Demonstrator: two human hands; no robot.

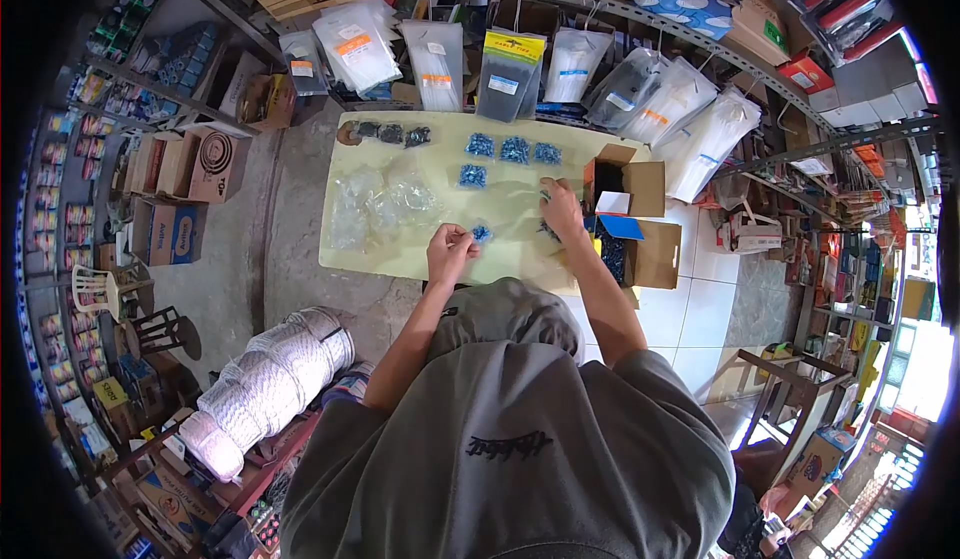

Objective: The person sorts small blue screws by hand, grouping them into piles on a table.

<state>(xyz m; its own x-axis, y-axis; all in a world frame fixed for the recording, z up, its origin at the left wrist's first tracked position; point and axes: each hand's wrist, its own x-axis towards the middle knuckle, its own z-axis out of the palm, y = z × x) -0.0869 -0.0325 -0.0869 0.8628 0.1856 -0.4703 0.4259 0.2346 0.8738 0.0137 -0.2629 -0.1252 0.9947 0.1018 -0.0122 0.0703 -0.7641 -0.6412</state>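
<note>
L hand [452,251] pinches small bag of blue pcs [482,233], left of open carton [658,255] — prob. light, soft, slippery, hold by edge — R hand [561,207] nearer carton, can't tell its grip.

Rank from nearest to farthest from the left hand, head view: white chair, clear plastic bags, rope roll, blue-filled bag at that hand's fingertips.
1. Blue-filled bag: at the left hand.
2. Clear plastic bags: left on the table.
3. Rope roll: left, off the table.
4. White chair: far left.
</note>
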